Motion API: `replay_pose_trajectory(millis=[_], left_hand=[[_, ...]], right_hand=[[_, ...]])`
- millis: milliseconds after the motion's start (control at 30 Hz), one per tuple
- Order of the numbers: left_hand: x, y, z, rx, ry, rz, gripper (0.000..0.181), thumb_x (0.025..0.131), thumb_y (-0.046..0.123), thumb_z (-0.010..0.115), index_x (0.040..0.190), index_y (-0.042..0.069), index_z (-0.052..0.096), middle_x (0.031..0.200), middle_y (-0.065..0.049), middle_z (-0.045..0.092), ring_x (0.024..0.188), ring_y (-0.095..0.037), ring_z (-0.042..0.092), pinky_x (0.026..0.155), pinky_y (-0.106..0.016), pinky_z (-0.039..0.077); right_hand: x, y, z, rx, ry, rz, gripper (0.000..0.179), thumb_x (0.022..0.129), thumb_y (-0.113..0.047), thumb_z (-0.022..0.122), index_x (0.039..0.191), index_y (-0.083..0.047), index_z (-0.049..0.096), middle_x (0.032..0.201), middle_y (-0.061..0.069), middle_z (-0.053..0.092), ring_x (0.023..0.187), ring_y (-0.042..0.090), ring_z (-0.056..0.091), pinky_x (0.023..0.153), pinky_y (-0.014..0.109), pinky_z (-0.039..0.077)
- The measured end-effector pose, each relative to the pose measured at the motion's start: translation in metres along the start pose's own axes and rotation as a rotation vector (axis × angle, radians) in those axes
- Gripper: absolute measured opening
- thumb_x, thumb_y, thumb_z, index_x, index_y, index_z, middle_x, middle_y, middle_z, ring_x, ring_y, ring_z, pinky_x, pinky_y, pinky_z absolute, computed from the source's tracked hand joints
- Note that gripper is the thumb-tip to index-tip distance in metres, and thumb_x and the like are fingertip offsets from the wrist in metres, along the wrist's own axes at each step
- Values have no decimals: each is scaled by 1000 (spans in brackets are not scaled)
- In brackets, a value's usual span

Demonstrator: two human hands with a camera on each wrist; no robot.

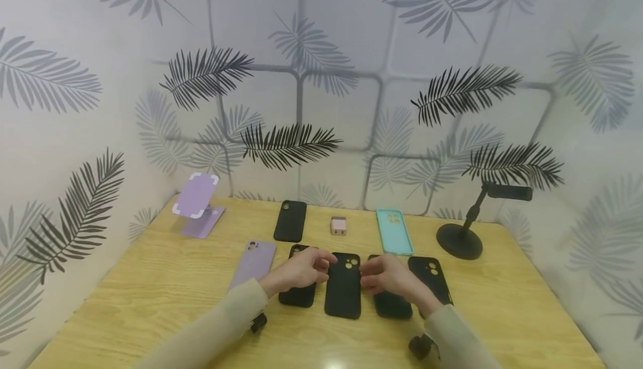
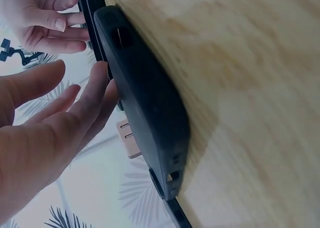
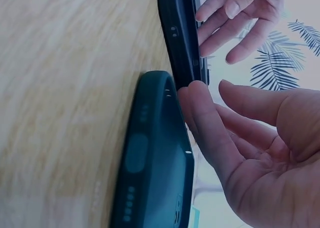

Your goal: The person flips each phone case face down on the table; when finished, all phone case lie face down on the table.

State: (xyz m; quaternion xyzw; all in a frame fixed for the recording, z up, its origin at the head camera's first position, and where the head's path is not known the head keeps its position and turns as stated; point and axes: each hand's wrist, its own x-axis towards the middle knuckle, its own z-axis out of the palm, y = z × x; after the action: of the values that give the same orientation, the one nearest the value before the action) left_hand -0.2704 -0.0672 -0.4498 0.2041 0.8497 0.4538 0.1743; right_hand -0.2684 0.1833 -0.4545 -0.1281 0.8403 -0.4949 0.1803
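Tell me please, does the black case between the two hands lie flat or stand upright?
Lying flat: in the head view, the black case rests on the table, camera holes facing up.

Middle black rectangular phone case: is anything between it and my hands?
Nothing visible: the left hand and right hand flank the middle black phone case, near its long edges; the dark green phone case lies beneath the right hand.

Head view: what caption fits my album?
Left hand and right hand flank a black phone case on a wood-grain table.
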Motion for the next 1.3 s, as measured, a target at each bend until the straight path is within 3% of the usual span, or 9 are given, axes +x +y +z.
replay_pose_trajectory(millis=[300,533,667,867,1067,1300], left_hand=[[0,4,2,-142,1,-57,44,92,-1,60,135,5,55,134,-27,55,111,-30,62,91,-47,54],[4,8,-1,-393,56,-128,50,92,-3,61,140,3,48,137,-30,48,111,-36,62,88,-45,58],[5,11,-1,-468,88,-141,53,92,-3,61,142,4,46,140,-28,46,112,-35,62,89,-46,58],[7,13,4,-519,108,-117,63,90,-8,60,148,0,36,145,-27,44,120,-38,57,89,-47,58],[10,12,7,-562,96,-98,66,89,-10,61,149,2,36,148,-26,41,123,-40,55,89,-48,57],[11,10,7,-559,83,-95,66,90,-7,62,150,7,37,152,-24,36,117,-34,61,86,-47,59]], right_hand=[[0,0,1,7,-10,21,36,91,0,65,125,12,59,121,28,64,95,29,71,73,38,62],[1,-3,1,4,-9,26,36,92,-3,65,124,12,60,119,27,65,94,29,72,74,37,62],[1,-4,2,11,-18,30,40,92,-8,67,125,12,59,119,25,66,96,28,71,75,37,62],[1,-3,4,44,-52,27,44,93,-13,67,127,13,57,121,26,65,99,29,70,77,39,61],[2,-3,4,80,-43,39,44,94,-15,67,129,10,57,123,25,64,100,28,70,78,39,61],[2,-5,8,129,-50,32,59,93,-34,68,133,8,55,122,24,66,101,28,70,80,40,61]])
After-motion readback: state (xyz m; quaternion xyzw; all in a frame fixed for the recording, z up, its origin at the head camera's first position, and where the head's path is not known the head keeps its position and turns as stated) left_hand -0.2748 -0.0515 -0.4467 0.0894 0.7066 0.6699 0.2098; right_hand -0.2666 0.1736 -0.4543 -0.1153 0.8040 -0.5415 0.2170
